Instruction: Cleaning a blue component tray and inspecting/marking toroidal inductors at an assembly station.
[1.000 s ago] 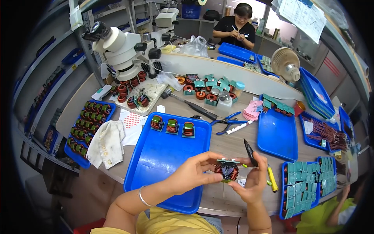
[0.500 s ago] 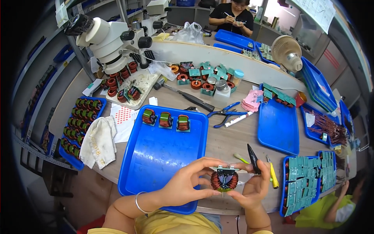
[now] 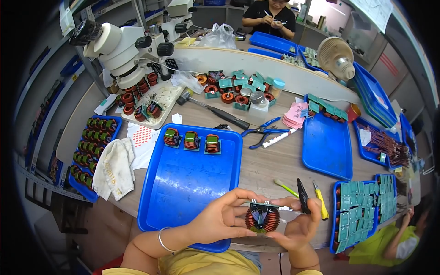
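Note:
Between my two hands, above the table's front edge, is a toroidal coil [image 3: 262, 219] with reddish copper windings and a small circuit board along its top with white pins. My left hand [image 3: 219, 221] grips it from the left, thumb below and fingers at the board. My right hand [image 3: 300, 228] steadies its right side with thumb and fingertips. A black pointed tool [image 3: 302, 196], its exact kind unclear, is also tucked in the right fingers, tip upward. Left of the hands lies a blue tray [image 3: 183, 178] with three green-topped coils [image 3: 191, 140] standing along its far end.
Pliers [image 3: 261, 132], a white marker [image 3: 278, 138], a brush [image 3: 283, 185] and a yellow-handled tool [image 3: 321, 201] lie beyond my hands. A blue tray of board-topped coils [image 3: 355, 215] stands right. A microscope [image 3: 120, 50] rises back left. A person [image 3: 270, 20] works across the divider.
The coil in my hands has tilted slightly, so more of its board and pins shows. The black tool has shifted a little right and down. The whole view has moved slightly.

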A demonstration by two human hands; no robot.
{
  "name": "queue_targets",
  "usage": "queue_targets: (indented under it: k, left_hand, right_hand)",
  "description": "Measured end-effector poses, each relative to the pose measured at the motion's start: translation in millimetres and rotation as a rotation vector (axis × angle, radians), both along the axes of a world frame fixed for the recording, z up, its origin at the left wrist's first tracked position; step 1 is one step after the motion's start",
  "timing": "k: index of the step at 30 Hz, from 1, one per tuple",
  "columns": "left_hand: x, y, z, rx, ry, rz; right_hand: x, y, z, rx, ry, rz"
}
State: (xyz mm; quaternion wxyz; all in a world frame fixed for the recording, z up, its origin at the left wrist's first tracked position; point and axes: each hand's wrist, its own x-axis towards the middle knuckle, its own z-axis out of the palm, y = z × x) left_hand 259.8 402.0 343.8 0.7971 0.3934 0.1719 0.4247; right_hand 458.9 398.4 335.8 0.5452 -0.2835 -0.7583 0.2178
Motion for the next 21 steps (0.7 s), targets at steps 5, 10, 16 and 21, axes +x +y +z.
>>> queue_targets:
  k: [5,10,16,21]
  left_hand:
    - [1,0,-3,-0.002,-0.035,-0.074]
    - [3,-1,-7,-0.006,-0.088,-0.100]
    - [6,-2,0,-0.072,0.005,-0.053]
    - [7,-1,-1,-0.036,0.012,-0.017]
  right_hand:
    - [-1,-3,5,0.016,0.034,0.027]
    - [1,-2,9,0.043,0.005,0.036]
    - [2,-6,18,0.047,-0.007,-0.105]
    - [10,-12,29,0.024,0.099,-0.143]
